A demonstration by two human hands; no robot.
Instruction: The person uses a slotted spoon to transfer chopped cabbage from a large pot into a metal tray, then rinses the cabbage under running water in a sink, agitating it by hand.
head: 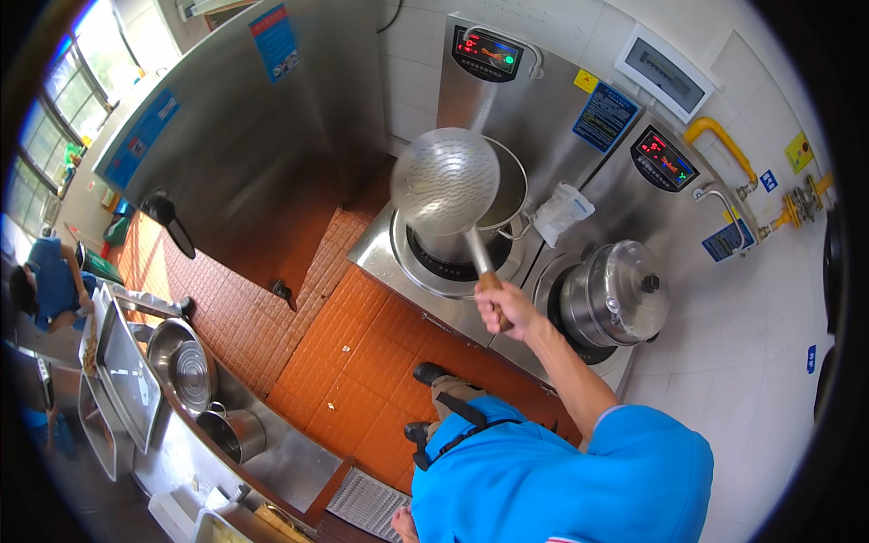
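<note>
My right hand (506,309) grips the wooden handle of a large perforated metal skimmer (445,178). The skimmer's round bowl is raised over a tall steel stockpot (519,178) and hides much of its mouth. This pot stands on the left round hob (402,261) of a stainless-steel induction range. On the other hob sits a steel pot with a domed lid (648,292) and a black knob, below and right of my right hand. My left hand (403,524) shows only in part at the bottom edge, beside my blue shirt; its fingers are not clear.
A white packet (562,212) rests between the hobs, near the control panels. To the left stands a large steel cabinet (271,149). A steel counter (163,451) at lower left bears trays (129,373), a basin (190,366) and a pot (237,434). Another person (51,282) stands beyond it.
</note>
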